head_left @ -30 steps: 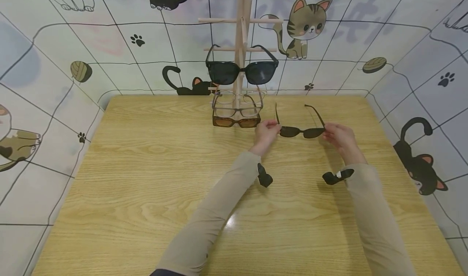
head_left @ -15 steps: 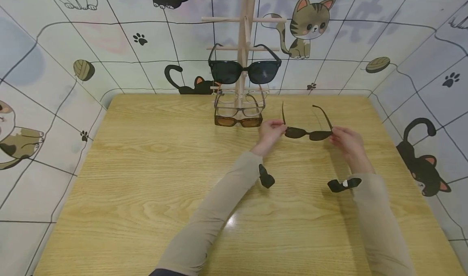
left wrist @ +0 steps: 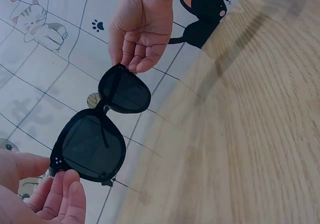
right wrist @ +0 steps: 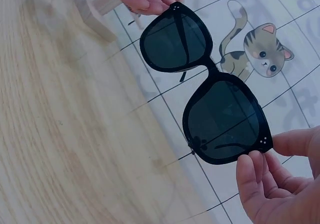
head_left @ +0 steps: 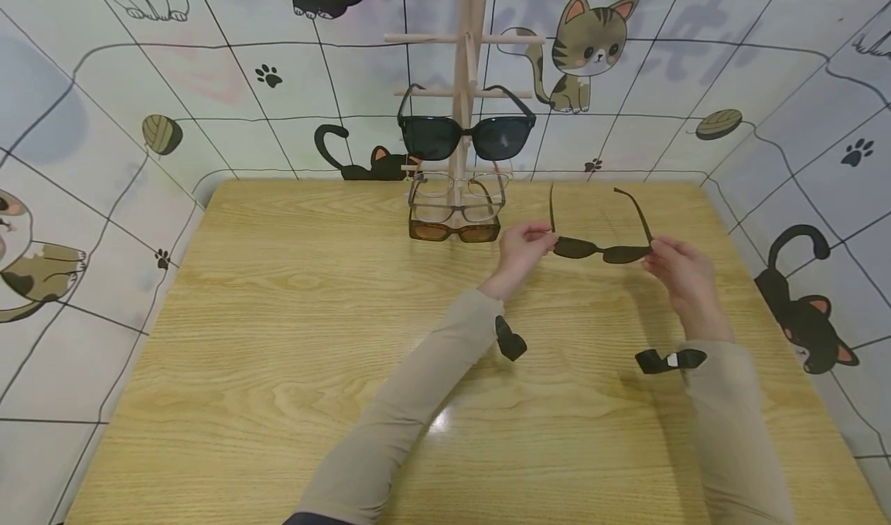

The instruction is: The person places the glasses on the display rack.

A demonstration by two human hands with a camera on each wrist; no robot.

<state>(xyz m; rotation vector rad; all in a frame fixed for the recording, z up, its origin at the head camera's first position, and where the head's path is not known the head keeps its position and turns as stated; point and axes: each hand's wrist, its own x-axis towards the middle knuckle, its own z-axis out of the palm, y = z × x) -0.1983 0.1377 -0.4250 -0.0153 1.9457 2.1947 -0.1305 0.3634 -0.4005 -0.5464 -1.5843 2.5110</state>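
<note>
Black sunglasses (head_left: 600, 251) with dark lenses are held up above the table, right of the display stand, their temples unfolded and pointing toward the back wall. My left hand (head_left: 524, 251) pinches the left end of the frame between thumb and fingers. At the other end, my right hand (head_left: 685, 281) pinches the frame near the hinge. In the left wrist view the sunglasses (left wrist: 92, 144) show a rounded front with small light dots at the corner. The right wrist view shows the same sunglasses (right wrist: 225, 119) gripped at both corners.
A wooden stand (head_left: 462, 69) with crossbars rises at the table's back. It carries large black sunglasses (head_left: 466, 137), clear-lensed glasses (head_left: 455, 213) and brown-tinted sunglasses (head_left: 454, 232). The wooden table (head_left: 292, 316) meets cat-patterned walls (head_left: 780, 123) behind and at the sides.
Both hands have moved right with the sunglasses, farther from the stand. The sunglasses' right end has dipped slightly. The glasses on the stand have stayed put.
</note>
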